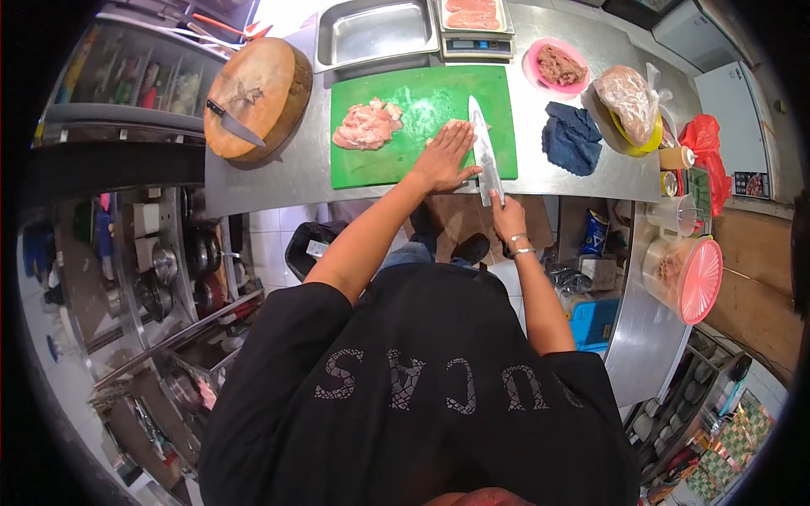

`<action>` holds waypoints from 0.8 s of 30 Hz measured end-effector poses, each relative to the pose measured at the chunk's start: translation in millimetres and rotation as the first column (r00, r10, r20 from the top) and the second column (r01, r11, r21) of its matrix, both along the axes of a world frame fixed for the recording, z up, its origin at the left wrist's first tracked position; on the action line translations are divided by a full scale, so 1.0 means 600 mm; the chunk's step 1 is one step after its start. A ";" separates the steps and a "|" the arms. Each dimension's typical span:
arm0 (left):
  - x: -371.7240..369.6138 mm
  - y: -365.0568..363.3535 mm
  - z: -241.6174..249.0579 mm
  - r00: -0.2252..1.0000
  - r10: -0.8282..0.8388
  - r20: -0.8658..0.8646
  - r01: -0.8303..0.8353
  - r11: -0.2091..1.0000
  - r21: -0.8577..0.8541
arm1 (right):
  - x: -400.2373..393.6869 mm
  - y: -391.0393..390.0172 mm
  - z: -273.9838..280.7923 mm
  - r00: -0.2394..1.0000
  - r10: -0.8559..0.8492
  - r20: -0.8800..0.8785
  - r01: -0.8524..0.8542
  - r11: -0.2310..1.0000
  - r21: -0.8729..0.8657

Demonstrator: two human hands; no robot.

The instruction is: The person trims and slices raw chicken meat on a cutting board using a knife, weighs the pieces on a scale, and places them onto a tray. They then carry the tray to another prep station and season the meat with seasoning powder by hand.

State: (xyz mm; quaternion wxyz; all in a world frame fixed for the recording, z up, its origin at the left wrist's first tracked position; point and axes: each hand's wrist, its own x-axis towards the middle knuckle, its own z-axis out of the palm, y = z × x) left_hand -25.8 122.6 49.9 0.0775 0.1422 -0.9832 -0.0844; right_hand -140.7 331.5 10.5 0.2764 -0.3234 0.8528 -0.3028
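Note:
My left hand (447, 158) lies flat with fingers stretched out on the green cutting board (380, 169), pressing on a piece of raw meat (437, 126) that is mostly hidden beneath it. In my right hand (508, 219), at the board's near edge, is the handle of a large knife (483, 152). Its long blade points away from me across the board, right beside my left thumb and fingers. To the left on the same board sits a pile of raw, pale pink meat (368, 125).
A round wooden chopping block (283, 76) with a smaller knife (236, 124) stands left. Behind the board are a steel tray (378, 34) and a scale (477, 46) bearing meat. Rightward lie a pink bowl (533, 63) of minced meat, a dark cloth (571, 139) and a bagged lump (629, 101).

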 end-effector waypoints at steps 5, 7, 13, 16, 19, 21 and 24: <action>0.000 -0.004 -0.003 1.000 0.000 0.016 0.000 1.000 0.003 | 0.031 0.074 0.002 0.998 0.035 0.056 -0.034 0.999 -0.012; 0.001 -0.006 -0.005 1.000 0.000 0.004 0.000 1.000 0.018 | 0.032 0.067 0.011 0.995 0.035 0.095 -0.033 0.999 -0.013; 0.004 0.000 -0.008 1.000 0.007 0.007 -0.007 1.000 0.030 | 0.021 -0.010 -0.007 0.972 0.021 0.234 -0.027 0.999 0.023; 0.003 -0.002 -0.009 1.000 0.000 0.005 0.000 0.999 0.035 | 0.026 0.000 0.019 0.972 0.030 0.233 -0.038 0.999 0.029; 0.002 -0.005 -0.011 1.000 -0.008 0.001 0.007 1.000 0.021 | 0.041 0.034 0.026 0.976 0.062 0.210 -0.069 0.997 0.025; 0.003 -0.006 -0.011 1.000 -0.010 0.004 0.010 1.000 -0.003 | 0.045 0.046 0.011 0.972 0.077 0.224 -0.078 0.997 -0.004; 0.006 -0.002 -0.012 0.999 -0.011 -0.030 0.011 1.000 0.021 | 0.039 0.022 -0.007 0.984 0.117 0.132 -0.104 0.990 -0.100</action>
